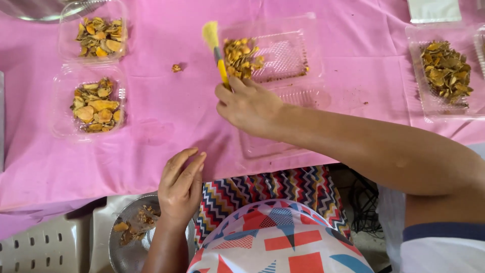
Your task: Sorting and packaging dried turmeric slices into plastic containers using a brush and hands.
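My right hand (247, 103) holds a yellow brush (216, 50) by its handle, bristles pointing away from me, over the pink tablecloth (166, 116). The brush lies beside a clear plastic container (283, 50) with a small pile of dried yellow slices (242, 56) at its left end. My left hand (181, 188) rests at the table's near edge with fingers together and slightly curled, holding nothing. Below it sits a round metal sieve (132, 253) with a few dried pieces in it.
Two clear containers of dried slices (98, 36) (96, 105) stand at the left. Another clear container of darker dried pieces (445, 71) is at the right. One loose piece (176, 67) lies on the cloth. A white plastic chair (45, 245) is at bottom left.
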